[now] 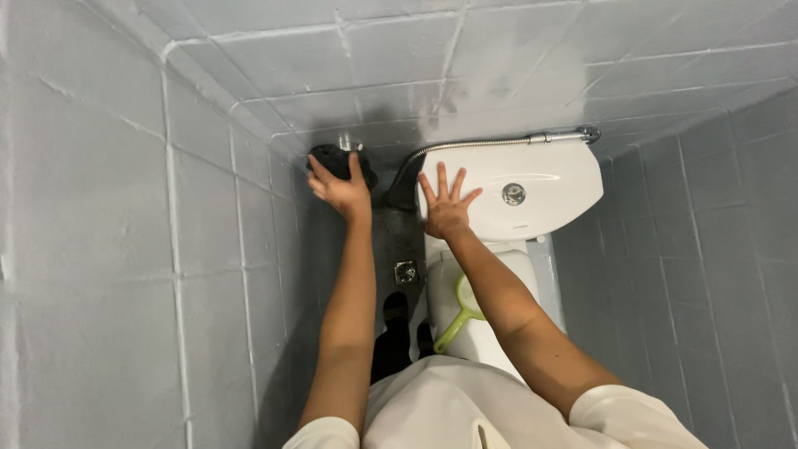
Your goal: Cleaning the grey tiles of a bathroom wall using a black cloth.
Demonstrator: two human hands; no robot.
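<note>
One camera only, worn on my head. It looks steeply down and forward over my chest and both outstretched arms into a narrow tiled cubicle. The toilet cistern (532,187) sits near frame centre, the floor drain (406,271) below it, tiled walls (91,249) close on both sides. No second view overlaps.

Black round object (337,160) at wall corner; white cistern lid (540,195) flat, closed.

even cool light, sharp focus, wide-angle bending at edges.
</note>
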